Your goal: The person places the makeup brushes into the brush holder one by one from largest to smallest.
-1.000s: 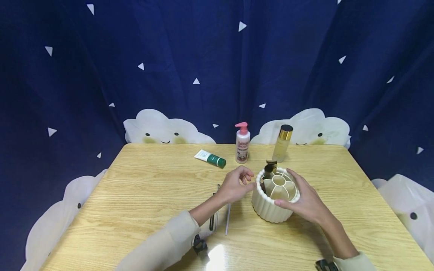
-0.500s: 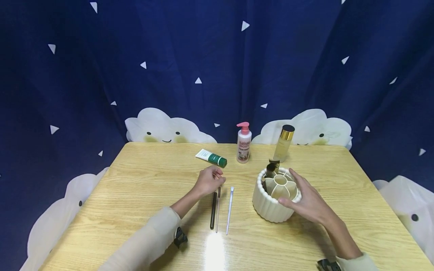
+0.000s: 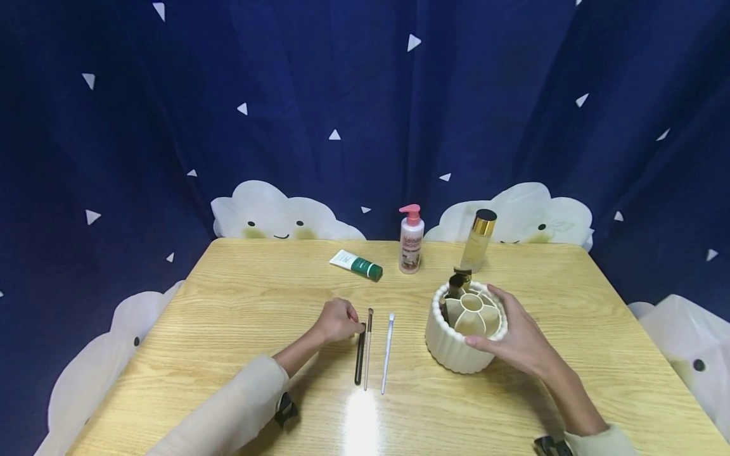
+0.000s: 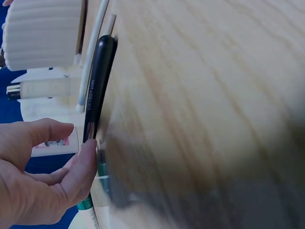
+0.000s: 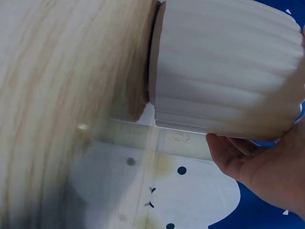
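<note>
My left hand (image 3: 339,321) is at the far end of a black-handled makeup brush (image 3: 360,356) lying on the table. In the left wrist view, a fingertip overlaps the brush's end, while the thumb tip (image 4: 66,129) stands a little apart from the handle. Beside that brush lie a thin brush with a dark tip (image 3: 367,348) and a pale lilac brush (image 3: 388,351). To the right, my right hand (image 3: 516,334) grips a ribbed cream brush holder (image 3: 456,353) by its rim and side. Dark makeup brushes (image 3: 456,285) stand in the holder's left compartments.
At the back of the wooden table (image 3: 256,297) stand a pump bottle (image 3: 410,244) with a pink top and a yellowish bottle (image 3: 478,244) with a black and gold cap. A green and white tube (image 3: 356,265) lies to their left. A dark blue curtain (image 3: 285,95) hangs behind.
My left hand has moved left and away from the holder, down to the black brush's end. The right hand stays on the holder, and the brushes on the table have not moved.
</note>
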A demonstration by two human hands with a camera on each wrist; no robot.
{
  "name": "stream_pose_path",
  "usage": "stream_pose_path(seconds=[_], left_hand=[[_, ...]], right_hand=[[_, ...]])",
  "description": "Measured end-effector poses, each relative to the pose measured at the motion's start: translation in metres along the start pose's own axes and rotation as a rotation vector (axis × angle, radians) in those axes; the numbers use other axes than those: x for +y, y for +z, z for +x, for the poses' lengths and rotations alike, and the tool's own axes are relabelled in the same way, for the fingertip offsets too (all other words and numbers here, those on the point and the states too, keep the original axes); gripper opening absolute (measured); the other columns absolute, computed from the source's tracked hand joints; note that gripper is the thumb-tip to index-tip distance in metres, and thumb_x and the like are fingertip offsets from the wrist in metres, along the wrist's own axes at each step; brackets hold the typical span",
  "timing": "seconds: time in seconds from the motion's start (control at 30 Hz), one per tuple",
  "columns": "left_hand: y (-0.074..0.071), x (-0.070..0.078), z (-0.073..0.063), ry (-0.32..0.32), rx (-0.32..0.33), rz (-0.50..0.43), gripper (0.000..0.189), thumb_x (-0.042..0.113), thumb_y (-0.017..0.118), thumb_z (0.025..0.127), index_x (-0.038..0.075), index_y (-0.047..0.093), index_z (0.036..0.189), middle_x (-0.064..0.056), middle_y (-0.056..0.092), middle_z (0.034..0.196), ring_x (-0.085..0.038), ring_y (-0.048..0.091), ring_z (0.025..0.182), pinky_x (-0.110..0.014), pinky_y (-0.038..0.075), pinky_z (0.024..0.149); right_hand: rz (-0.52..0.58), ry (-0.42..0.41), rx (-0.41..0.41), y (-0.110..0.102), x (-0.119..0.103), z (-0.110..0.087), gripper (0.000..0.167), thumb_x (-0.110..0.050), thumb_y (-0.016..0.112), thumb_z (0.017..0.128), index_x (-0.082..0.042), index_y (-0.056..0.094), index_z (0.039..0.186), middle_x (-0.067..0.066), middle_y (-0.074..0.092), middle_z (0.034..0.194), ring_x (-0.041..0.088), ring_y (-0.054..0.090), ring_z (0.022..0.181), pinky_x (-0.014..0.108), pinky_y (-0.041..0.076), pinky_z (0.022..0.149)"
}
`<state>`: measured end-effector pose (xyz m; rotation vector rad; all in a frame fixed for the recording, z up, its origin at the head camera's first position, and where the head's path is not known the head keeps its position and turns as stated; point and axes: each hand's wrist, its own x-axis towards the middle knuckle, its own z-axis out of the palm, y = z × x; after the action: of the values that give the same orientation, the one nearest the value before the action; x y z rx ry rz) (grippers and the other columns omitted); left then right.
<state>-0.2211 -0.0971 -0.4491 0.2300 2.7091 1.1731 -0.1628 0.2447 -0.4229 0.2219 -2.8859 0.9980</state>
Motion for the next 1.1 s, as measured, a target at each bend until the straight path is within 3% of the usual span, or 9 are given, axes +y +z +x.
stream_pose_path(seconds=[0.13, 0.3, 0.5, 0.7, 0.87, 1.1], left_hand=[[0.006, -0.002, -0.005, -0.010, -0.010, -0.019, 0.012, 0.002, 0.071, 0.072, 0.001, 0.064, 0.062, -0.010, 0.065, 0.055, -0.014, 0.058, 0.042, -0.019, 0.044, 0.043], [0.011, -0.003, -0.007, 0.005, 0.011, -0.006, 0.017, -0.001, 0.069, 0.071, 0.002, 0.060, 0.056, -0.008, 0.060, 0.047, -0.014, 0.058, 0.038, -0.020, 0.045, 0.041], [0.014, 0.003, -0.008, -0.016, 0.050, 0.052, 0.034, 0.000, 0.070, 0.067, 0.013, 0.048, 0.043, 0.008, 0.042, 0.036, -0.004, 0.039, 0.031, -0.017, 0.032, 0.037], [0.018, 0.010, -0.006, -0.043, 0.041, 0.131, 0.044, 0.002, 0.072, 0.065, 0.017, 0.040, 0.038, 0.008, 0.036, 0.033, -0.003, 0.031, 0.031, -0.017, 0.027, 0.035], [0.018, 0.011, -0.004, -0.050, 0.026, 0.112, 0.044, 0.005, 0.075, 0.066, 0.016, 0.043, 0.038, 0.006, 0.042, 0.033, -0.005, 0.037, 0.030, -0.017, 0.033, 0.038], [0.010, 0.011, -0.003, -0.067, -0.006, 0.075, 0.027, 0.007, 0.074, 0.071, 0.007, 0.058, 0.049, -0.005, 0.059, 0.046, -0.017, 0.060, 0.041, -0.020, 0.044, 0.042]], right_hand=[[0.006, 0.017, 0.010, 0.002, -0.002, -0.002, 0.110, -0.054, 0.078, 0.068, -0.010, 0.018, 0.150, 0.028, 0.035, 0.144, 0.050, 0.040, 0.125, 0.073, 0.033, 0.093], [0.009, 0.018, 0.016, 0.004, -0.001, -0.002, 0.110, -0.054, 0.078, 0.068, -0.011, 0.018, 0.150, 0.027, 0.038, 0.143, 0.048, 0.042, 0.125, 0.071, 0.035, 0.093], [0.002, 0.016, 0.018, 0.004, 0.000, 0.000, 0.109, -0.054, 0.077, 0.069, -0.010, 0.019, 0.149, 0.027, 0.038, 0.143, 0.048, 0.042, 0.125, 0.071, 0.035, 0.093], [-0.001, 0.023, 0.017, 0.004, 0.001, -0.001, 0.109, -0.056, 0.077, 0.069, -0.011, 0.019, 0.150, 0.026, 0.037, 0.144, 0.048, 0.041, 0.126, 0.071, 0.034, 0.094], [0.002, 0.015, 0.027, 0.002, 0.000, -0.002, 0.108, -0.054, 0.077, 0.069, -0.010, 0.020, 0.149, 0.028, 0.037, 0.144, 0.049, 0.041, 0.125, 0.071, 0.034, 0.093], [0.012, 0.024, 0.023, 0.002, -0.001, -0.003, 0.108, -0.054, 0.077, 0.069, -0.010, 0.019, 0.149, 0.028, 0.038, 0.143, 0.049, 0.043, 0.124, 0.069, 0.037, 0.092]])
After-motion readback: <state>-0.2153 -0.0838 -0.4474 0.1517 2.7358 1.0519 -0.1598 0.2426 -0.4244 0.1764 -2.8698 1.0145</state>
